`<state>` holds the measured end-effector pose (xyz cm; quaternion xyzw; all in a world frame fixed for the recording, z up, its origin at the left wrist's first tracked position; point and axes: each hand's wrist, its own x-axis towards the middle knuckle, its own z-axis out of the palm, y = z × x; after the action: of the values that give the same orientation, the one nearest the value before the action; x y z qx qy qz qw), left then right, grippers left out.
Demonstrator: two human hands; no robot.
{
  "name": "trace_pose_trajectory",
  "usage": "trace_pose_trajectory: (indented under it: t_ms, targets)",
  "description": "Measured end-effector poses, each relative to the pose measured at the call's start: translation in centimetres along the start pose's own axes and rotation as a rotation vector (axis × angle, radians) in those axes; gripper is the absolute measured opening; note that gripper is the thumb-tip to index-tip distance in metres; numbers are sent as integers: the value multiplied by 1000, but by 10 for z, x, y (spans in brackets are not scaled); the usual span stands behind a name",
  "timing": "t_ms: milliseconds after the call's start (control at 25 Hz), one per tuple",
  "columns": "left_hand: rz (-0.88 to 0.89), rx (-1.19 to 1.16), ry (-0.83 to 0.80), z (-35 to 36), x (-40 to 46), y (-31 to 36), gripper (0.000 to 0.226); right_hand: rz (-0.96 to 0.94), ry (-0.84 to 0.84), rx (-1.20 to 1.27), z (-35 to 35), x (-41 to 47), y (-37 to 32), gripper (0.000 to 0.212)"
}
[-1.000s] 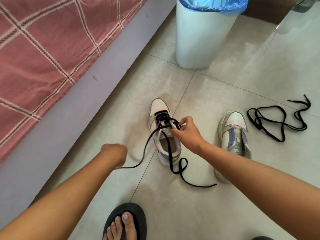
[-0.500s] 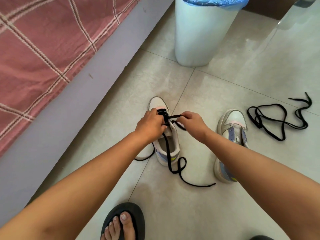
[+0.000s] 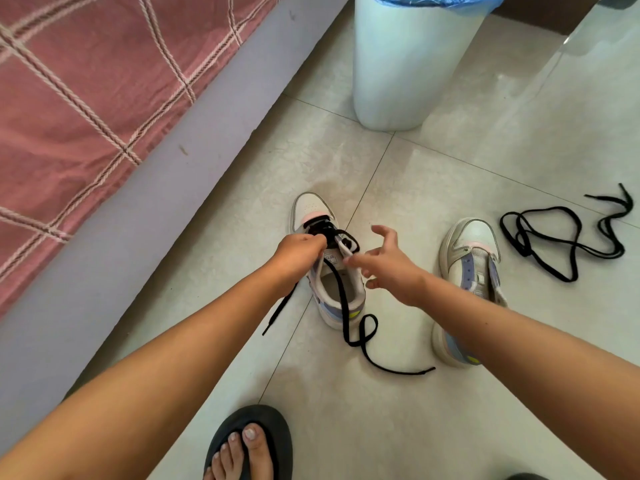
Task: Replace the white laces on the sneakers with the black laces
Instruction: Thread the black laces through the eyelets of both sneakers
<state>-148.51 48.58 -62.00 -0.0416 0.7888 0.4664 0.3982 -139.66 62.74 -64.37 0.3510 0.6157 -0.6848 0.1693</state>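
A white sneaker (image 3: 327,268) stands on the tiled floor (image 3: 433,188), its long axis running away from the person, toe pointing toward the bin (image 3: 412,60). The left hand (image 3: 299,252) pinches the black lace (image 3: 360,336) at the eyelets with curled fingers. The lace trails back over the heel onto the floor. The right hand (image 3: 388,263) hovers just right of the sneaker, fingers spread, holding nothing. A second sneaker (image 3: 471,265) stands further right, toe also toward the bin. A loose lace (image 3: 561,237) lies coiled beyond it.
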Motion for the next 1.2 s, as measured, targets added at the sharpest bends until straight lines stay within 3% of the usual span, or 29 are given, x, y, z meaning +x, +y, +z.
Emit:
trace_pose_trajectory:
  t_ms: [80, 200, 400, 520, 680, 880, 1040, 1120, 1200]
  targets:
    - [1, 30, -4, 1, -1, 1, 27, -95, 83, -135, 12, -1, 9, 60]
    - [9, -24, -15, -3, -4, -3, 34, -151, 257, -115, 19, 1, 13, 39]
    - [-52, -55, -58, -36, -19, -22, 35, -153, 326, -136, 21, 5, 15, 37]
    - [-177, -9, -226, -62, -31, -42, 38, -143, 348, -127, 15, 6, 16, 36]
    - [-275, 108, -356, -81, -36, -56, 36, -101, 185, -169, 10, 5, 12, 41]
    - [-238, 226, -251, -71, -35, -55, 28, -154, -10, -148, 2, 3, 3, 23]
    - [-194, -94, -55, -73, -30, -52, 31, -175, -7, -121, -2, 6, -4, 20]
    - [-194, -341, -4, -80, -28, -50, 34, -116, 11, 65, -3, 10, -11, 18]
    - [-199, -420, 11, -85, -26, -51, 35, -38, 7, 366, -3, 13, -20, 15]
